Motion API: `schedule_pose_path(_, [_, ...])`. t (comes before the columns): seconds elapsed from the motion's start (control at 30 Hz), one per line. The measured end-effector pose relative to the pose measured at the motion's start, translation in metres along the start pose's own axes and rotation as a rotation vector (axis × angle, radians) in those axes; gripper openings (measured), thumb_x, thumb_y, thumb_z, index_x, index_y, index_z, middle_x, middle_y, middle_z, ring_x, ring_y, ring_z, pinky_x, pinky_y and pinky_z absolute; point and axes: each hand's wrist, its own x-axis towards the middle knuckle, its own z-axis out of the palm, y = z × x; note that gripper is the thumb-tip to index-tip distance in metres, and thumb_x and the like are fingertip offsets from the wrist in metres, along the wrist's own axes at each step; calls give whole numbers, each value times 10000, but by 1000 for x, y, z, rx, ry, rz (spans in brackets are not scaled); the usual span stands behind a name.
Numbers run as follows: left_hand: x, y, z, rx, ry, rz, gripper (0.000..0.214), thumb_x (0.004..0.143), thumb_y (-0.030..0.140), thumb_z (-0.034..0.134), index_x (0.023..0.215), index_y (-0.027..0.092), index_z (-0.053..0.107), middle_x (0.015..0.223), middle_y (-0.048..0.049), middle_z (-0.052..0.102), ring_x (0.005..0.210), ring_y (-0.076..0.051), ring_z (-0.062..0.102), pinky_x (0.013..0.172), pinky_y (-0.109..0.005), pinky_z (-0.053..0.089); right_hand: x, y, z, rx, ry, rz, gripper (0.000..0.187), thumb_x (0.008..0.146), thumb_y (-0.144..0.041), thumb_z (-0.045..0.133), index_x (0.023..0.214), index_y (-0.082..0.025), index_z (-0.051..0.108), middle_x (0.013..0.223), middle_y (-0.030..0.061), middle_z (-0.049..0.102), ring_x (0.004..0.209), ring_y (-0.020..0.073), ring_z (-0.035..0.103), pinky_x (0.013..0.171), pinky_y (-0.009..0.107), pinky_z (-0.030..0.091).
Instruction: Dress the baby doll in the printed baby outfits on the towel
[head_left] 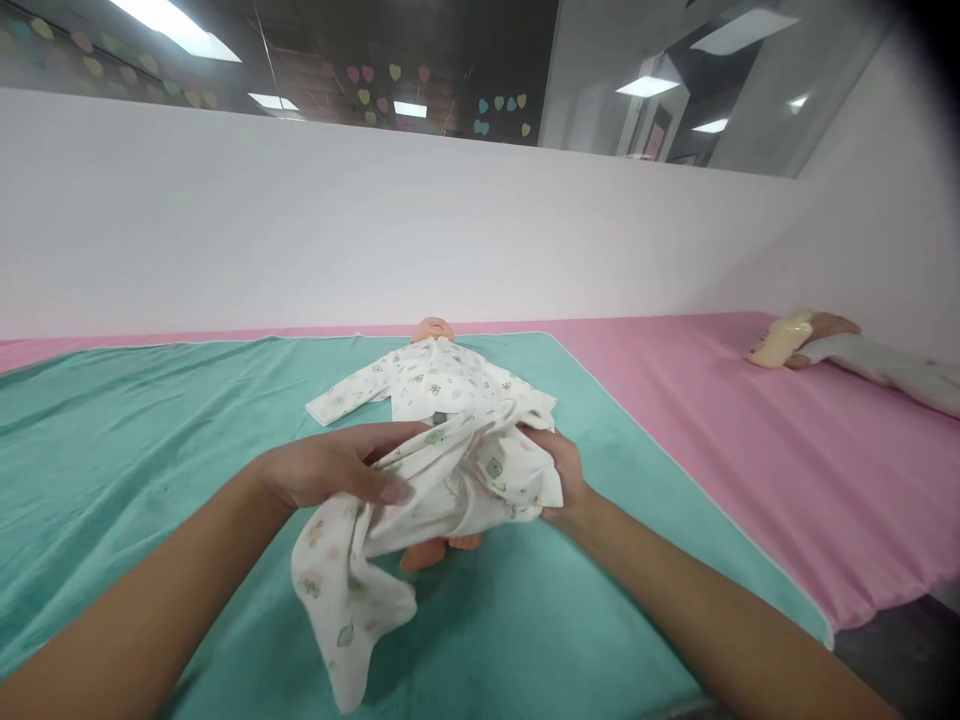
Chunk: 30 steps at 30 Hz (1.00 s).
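A baby doll (433, 330) lies on its back on a teal blanket (150, 440), head away from me. It wears a white printed top (431, 385) with both sleeves spread out. My left hand (330, 468) and my right hand (564, 470) both grip white printed baby trousers (420, 500), bunched over the doll's lower body. One trouser leg hangs loose toward me. The doll's orange feet (439, 552) stick out beneath the cloth.
The teal blanket lies on a pink sheet (750, 440) that runs to the right. Another doll (840, 345) in white clothes lies at the far right on the pink sheet. A white wall (375, 230) closes off the back. The bed edge drops off at lower right.
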Motion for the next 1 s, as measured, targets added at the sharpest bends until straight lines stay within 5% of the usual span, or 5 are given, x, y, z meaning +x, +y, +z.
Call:
schedule_pose_path(0.17, [-16,14,-5,161,-124,-3,315,699,371,691,955,189,693,839,-89,639,709,-219,577,610,-285,451,-7,18,6,-60,-152,39,251,646,-234,684,895,-207,704,913,54,689,881,264,619,765,373,495])
schedule_pose_path(0.4, [12,6,10,307,348,139,419,833,392,573,1220,243,514,1173,-78,567,1041,-239,546,800,-293,461,-18,27,23,-16,-196,146,312,743,-252,680,1045,-178,651,951,58,673,839,188,622,755,310,478])
schedule_pose_path(0.57, [23,7,43,474,265,87,582,765,444,643,1285,276,445,1199,-47,554,1051,-250,536,817,-319,455,-22,25,28,-70,-153,172,277,738,-234,678,1007,-172,653,902,51,670,774,177,615,660,277,478])
schedule_pose_path(0.7, [26,8,62,606,451,55,639,719,501,655,1280,294,432,1123,-32,584,985,-259,552,747,-328,452,-26,27,28,-99,-152,164,258,739,-208,665,997,-202,656,892,26,671,760,172,615,645,269,476])
schedule_pose_path(1.0, [24,13,65,593,532,10,442,750,374,588,1178,291,520,1104,-20,604,932,-237,584,674,-286,474,-19,21,16,-116,-224,45,392,646,-183,741,1028,-196,657,932,53,669,862,220,619,732,321,493])
